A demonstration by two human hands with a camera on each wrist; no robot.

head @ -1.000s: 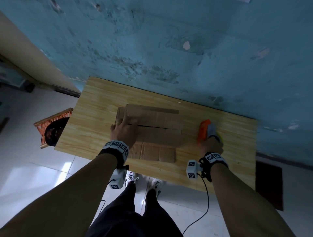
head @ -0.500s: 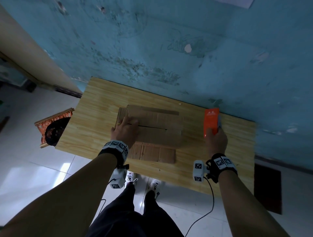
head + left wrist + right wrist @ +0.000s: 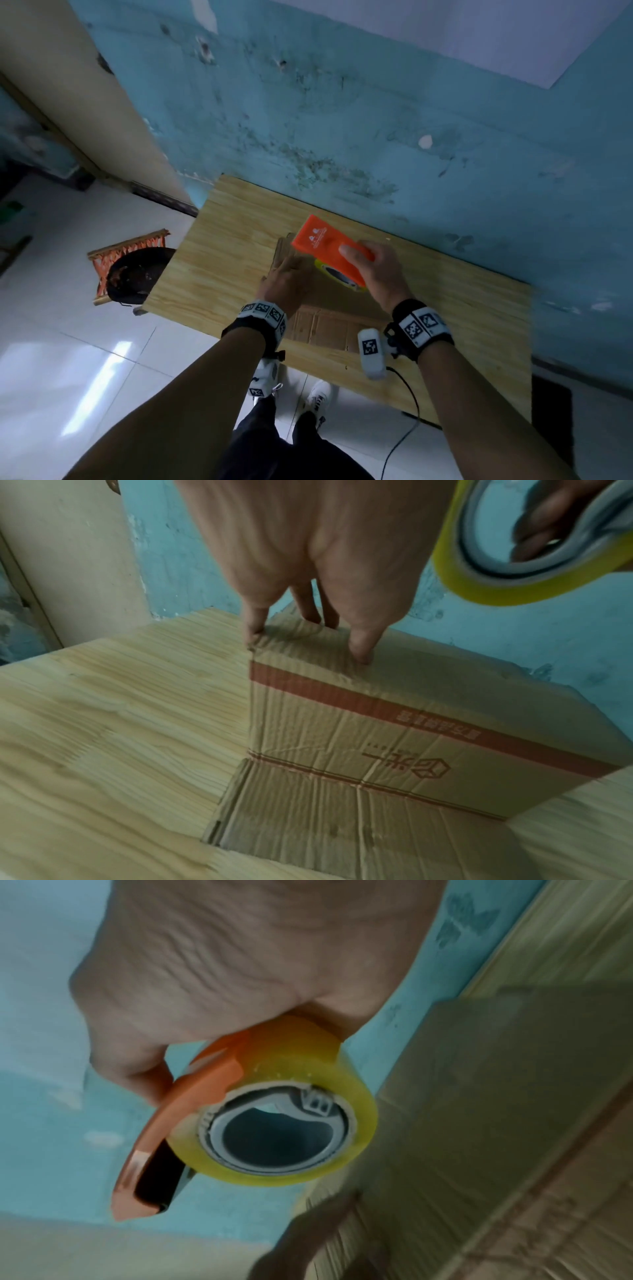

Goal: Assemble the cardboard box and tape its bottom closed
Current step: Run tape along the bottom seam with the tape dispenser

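Cardboard box (image 3: 329,325) stands mid-desk (image 3: 212,274), toward its back edge; left hand (image 3: 287,281) presses flat, fingers straight, on its top flaps; right hand (image 3: 380,270) grips orange tape dispenser (image 3: 325,243) just above the box.

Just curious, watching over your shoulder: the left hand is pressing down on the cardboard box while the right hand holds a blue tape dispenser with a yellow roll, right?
Not blue: the tape dispenser is orange, as the head view shows. The rest holds: left hand presses the cardboard box, right hand holds the yellow roll.

Black wristbands (image 3: 255,329) with checkered markers, dark trousers (image 3: 274,442).
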